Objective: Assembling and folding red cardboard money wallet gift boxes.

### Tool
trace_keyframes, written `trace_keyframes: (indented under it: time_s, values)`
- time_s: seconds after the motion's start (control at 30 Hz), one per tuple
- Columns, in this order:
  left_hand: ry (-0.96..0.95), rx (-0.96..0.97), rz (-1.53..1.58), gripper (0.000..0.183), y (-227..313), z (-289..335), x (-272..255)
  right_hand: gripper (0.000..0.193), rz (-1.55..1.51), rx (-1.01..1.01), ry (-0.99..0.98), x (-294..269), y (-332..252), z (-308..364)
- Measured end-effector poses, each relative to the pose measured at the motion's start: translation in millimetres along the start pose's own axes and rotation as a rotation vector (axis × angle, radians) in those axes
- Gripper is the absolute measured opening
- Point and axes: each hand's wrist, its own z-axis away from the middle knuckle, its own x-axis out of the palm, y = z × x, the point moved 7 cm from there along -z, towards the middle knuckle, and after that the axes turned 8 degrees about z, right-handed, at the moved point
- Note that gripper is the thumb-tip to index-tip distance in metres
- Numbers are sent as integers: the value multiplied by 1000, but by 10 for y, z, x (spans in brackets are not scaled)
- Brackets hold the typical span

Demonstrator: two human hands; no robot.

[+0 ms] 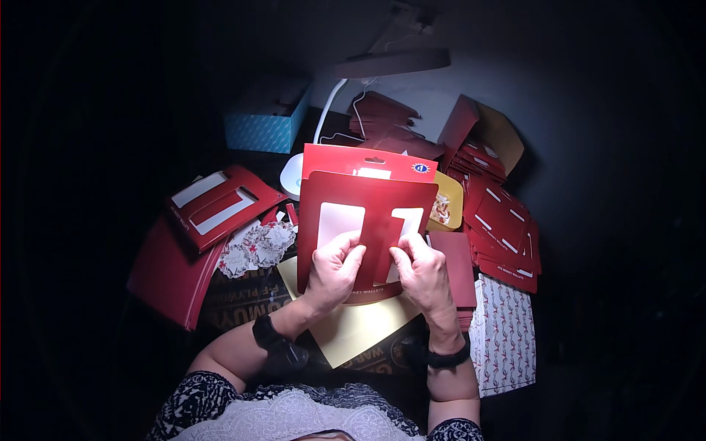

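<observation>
In front of me I hold up a red card sleeve [376, 213] with white showing through its cut-out windows. A taller red back panel [338, 160] with a hanging slot stands behind its top edge. My left hand [334, 275] pinches the sleeve at the lower part of the left window, thumb and fingers pressed together. At the right window's lower part, my right hand [424, 275] closes on it the same way. Whether anything thin is between the fingertips is hidden. Below the sleeve lies a pale yellow sheet [360, 334].
Left are finished-looking red sleeves [220, 209], dark red cards [173, 272] and floral paper cut-outs [257, 246]. Right are a yellow tray [454, 198] of small pieces, stacked red sleeves [504, 228] and patterned paper [506, 338]. A lamp [397, 64] and a blue box [261, 131] stand behind.
</observation>
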Motion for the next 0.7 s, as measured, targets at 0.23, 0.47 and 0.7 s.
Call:
trace_keyframes:
  time_s: [0.23, 0.47, 0.7]
  values:
    - [31, 179, -134, 26, 84, 14, -5, 6, 48, -104, 65, -65, -148, 5]
    - [24, 174, -218, 23, 79, 53, -2, 5, 32, -139, 84, -174, -264, 24]
    - [35, 59, -26, 28, -30, 94, -18, 9, 58, -118, 74, -119, -158, 52]
